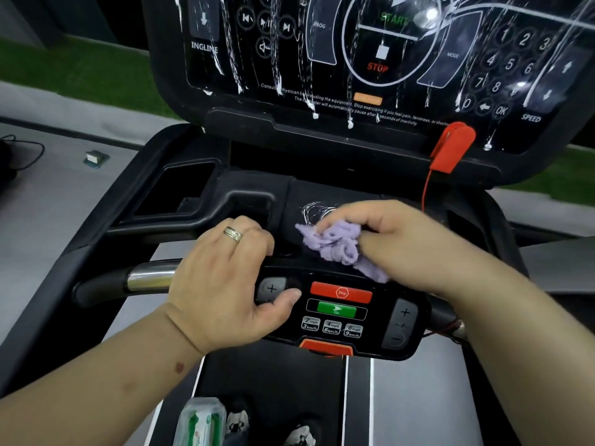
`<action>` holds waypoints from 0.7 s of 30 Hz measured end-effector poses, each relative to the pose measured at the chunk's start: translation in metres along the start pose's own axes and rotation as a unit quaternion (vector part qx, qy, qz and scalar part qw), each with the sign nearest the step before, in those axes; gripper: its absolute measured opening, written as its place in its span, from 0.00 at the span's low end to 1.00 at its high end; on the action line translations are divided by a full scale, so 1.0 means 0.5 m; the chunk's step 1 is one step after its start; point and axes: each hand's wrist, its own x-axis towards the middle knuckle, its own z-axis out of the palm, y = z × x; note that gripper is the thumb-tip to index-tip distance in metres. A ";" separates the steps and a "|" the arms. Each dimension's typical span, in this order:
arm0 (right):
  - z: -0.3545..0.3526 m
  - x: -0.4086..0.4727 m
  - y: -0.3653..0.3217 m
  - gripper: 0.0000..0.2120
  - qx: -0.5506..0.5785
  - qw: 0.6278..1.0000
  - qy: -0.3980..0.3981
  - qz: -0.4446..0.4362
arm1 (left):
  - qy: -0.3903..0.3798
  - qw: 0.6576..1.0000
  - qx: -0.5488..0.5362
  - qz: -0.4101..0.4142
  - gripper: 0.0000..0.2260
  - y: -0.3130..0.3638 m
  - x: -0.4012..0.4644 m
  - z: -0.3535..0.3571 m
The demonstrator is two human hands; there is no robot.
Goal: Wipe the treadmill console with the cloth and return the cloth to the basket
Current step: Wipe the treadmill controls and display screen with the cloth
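Still streaked, the console (370, 59) rises beyond both hands; right hand (399, 236) bunches the cloth (338, 246), left hand (225, 281) grips the bar (148, 278).

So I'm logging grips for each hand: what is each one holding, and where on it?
Right hand pinches the bunched purple cloth at its upper right. Left hand grips the control bar's left end.

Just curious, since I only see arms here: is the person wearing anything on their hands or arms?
Both forearms are bare, with no sleeves or gloves in view. The left hand wears a patterned silver-coloured ring on one finger. The right hand shows no jewellery.
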 end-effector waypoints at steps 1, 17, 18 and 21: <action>-0.017 -0.011 0.010 0.24 -0.025 0.999 -0.023 0.017 | 0.000 1.000 0.002 0.000 0.22 0.000 0.000 0.000; -0.048 -0.010 0.037 0.07 -0.008 0.999 -0.030 0.007 | 0.007 1.000 -0.002 0.001 0.22 0.000 0.000 0.002; -0.035 -0.003 0.029 0.09 0.010 1.000 -0.022 -0.012 | 0.007 1.000 -0.003 0.001 0.22 -0.001 0.000 0.002; 0.000 0.021 0.009 0.14 0.011 0.999 -0.007 -0.037 | 0.005 1.000 0.000 0.001 0.22 0.000 0.001 0.001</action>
